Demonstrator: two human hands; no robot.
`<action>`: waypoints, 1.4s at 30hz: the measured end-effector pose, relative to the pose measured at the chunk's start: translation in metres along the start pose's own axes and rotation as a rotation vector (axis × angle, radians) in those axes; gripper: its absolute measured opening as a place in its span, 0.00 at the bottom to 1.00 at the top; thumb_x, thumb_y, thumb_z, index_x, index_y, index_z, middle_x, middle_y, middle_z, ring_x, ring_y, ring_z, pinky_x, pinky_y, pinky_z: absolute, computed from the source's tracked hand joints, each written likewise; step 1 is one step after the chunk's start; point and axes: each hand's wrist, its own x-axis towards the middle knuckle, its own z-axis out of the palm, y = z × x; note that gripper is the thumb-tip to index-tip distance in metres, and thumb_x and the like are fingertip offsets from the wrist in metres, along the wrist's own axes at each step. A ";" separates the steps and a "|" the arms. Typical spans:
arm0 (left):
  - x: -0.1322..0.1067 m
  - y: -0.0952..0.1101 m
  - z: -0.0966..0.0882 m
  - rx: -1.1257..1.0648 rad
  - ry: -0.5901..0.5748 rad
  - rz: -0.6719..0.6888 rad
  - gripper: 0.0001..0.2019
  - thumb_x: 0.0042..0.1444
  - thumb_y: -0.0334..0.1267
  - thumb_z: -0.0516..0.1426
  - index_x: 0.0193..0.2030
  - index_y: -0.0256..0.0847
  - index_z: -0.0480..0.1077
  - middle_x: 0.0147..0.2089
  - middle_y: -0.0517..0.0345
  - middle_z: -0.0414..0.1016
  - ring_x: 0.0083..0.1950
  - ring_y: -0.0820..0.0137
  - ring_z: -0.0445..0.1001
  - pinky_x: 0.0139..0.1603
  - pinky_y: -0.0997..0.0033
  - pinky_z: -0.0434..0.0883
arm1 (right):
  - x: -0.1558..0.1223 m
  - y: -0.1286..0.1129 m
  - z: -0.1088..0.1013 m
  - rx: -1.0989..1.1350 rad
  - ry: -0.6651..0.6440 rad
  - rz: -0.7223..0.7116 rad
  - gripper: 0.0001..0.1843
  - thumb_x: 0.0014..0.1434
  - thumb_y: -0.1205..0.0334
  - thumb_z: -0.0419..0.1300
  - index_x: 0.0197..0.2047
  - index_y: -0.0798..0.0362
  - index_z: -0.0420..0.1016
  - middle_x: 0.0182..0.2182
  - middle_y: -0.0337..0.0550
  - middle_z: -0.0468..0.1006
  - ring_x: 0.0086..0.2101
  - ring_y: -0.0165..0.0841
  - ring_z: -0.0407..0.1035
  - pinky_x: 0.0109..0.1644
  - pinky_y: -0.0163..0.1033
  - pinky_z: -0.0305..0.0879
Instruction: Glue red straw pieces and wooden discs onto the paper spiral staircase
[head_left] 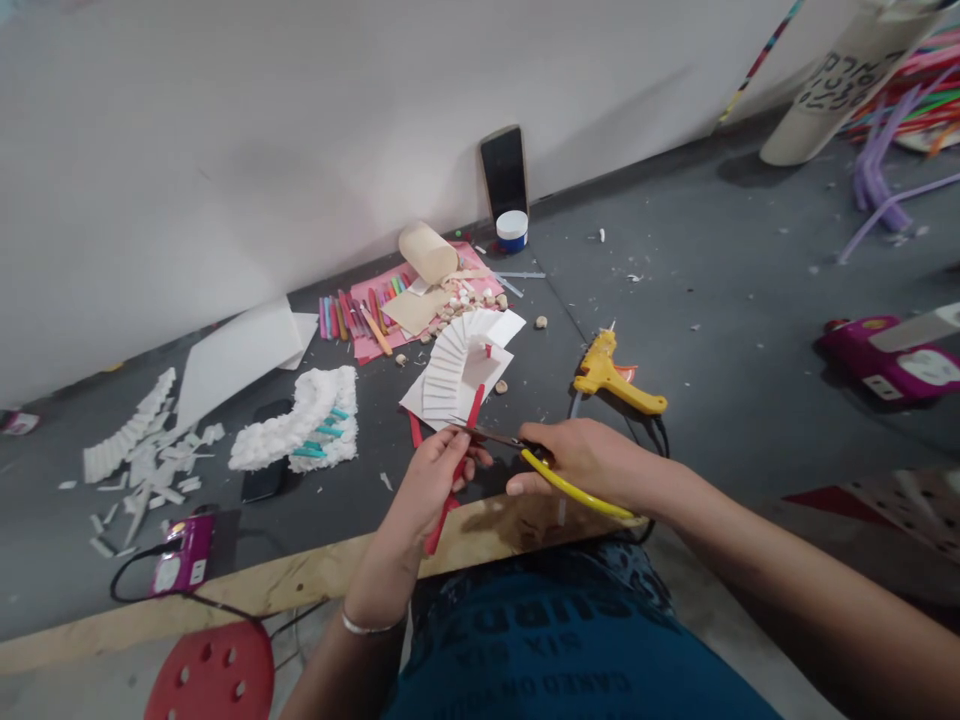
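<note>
My left hand [442, 470] pinches a narrow red strip [475, 404], whose lower end hangs over the table's front edge. My right hand [574, 458] is closed around scissors with yellow handles [574, 484]. Their blades [487, 434] reach across to the red strip at my left fingertips; I cannot tell whether they cut into it. Just beyond the hands lies a white curved stair-like piece [450, 365] on a white card base. A yellow glue gun [611, 373] rests to the right of it.
On the left are a fluffy white model [300, 420], white sheets [236, 355] and loose white scraps [150, 475]. Coloured sticks [352, 312] and a cream roll [427, 252] sit behind. A phone [504, 172] leans on the wall. Purple power boxes [184, 553] stand at both sides.
</note>
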 end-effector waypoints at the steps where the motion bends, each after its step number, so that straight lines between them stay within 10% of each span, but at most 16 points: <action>1: -0.001 0.000 0.000 0.003 -0.003 0.003 0.16 0.55 0.50 0.59 0.36 0.36 0.70 0.29 0.56 0.76 0.23 0.78 0.63 0.21 0.79 0.53 | -0.001 0.000 0.000 -0.007 -0.001 -0.001 0.29 0.60 0.30 0.50 0.41 0.51 0.68 0.31 0.46 0.78 0.32 0.40 0.74 0.29 0.36 0.51; 17: -0.005 -0.007 -0.010 0.076 -0.050 -0.010 0.15 0.58 0.50 0.56 0.38 0.37 0.70 0.33 0.53 0.77 0.26 0.75 0.68 0.26 0.76 0.63 | 0.006 -0.009 0.018 -0.047 0.038 0.034 0.34 0.58 0.27 0.49 0.43 0.51 0.69 0.29 0.45 0.78 0.29 0.39 0.73 0.27 0.35 0.48; 20: -0.018 0.003 -0.025 0.263 0.157 0.131 0.16 0.59 0.51 0.56 0.43 0.39 0.70 0.41 0.51 0.78 0.36 0.68 0.75 0.38 0.69 0.71 | 0.010 -0.012 0.019 -0.121 0.048 0.043 0.36 0.57 0.26 0.49 0.44 0.52 0.71 0.28 0.47 0.79 0.28 0.40 0.74 0.26 0.35 0.47; 24: -0.023 0.047 -0.044 0.696 0.470 0.470 0.14 0.59 0.47 0.58 0.48 0.42 0.72 0.51 0.49 0.76 0.54 0.59 0.73 0.53 0.63 0.70 | 0.021 -0.026 0.006 -0.220 0.050 -0.025 0.39 0.55 0.24 0.48 0.46 0.51 0.72 0.30 0.50 0.80 0.30 0.43 0.75 0.27 0.36 0.47; 31: 0.032 0.152 -0.077 0.684 -0.067 0.382 0.10 0.57 0.42 0.61 0.34 0.36 0.77 0.37 0.50 0.81 0.40 0.64 0.79 0.44 0.67 0.74 | 0.078 -0.072 -0.051 -0.437 0.309 -0.137 0.42 0.59 0.25 0.42 0.51 0.55 0.72 0.34 0.56 0.80 0.35 0.46 0.75 0.33 0.39 0.55; 36: 0.065 0.211 -0.096 0.671 -0.005 0.530 0.07 0.58 0.36 0.62 0.34 0.33 0.76 0.33 0.51 0.80 0.36 0.68 0.80 0.45 0.65 0.74 | 0.130 -0.090 -0.099 -0.466 0.499 -0.117 0.41 0.61 0.27 0.42 0.51 0.55 0.73 0.37 0.56 0.78 0.38 0.45 0.73 0.37 0.41 0.58; 42: 0.105 0.232 -0.121 0.787 0.187 0.733 0.08 0.60 0.36 0.60 0.32 0.33 0.74 0.33 0.53 0.79 0.36 0.72 0.76 0.46 0.68 0.72 | 0.177 -0.090 -0.115 -0.490 0.486 -0.115 0.38 0.64 0.30 0.42 0.49 0.55 0.75 0.38 0.55 0.78 0.38 0.45 0.74 0.37 0.42 0.60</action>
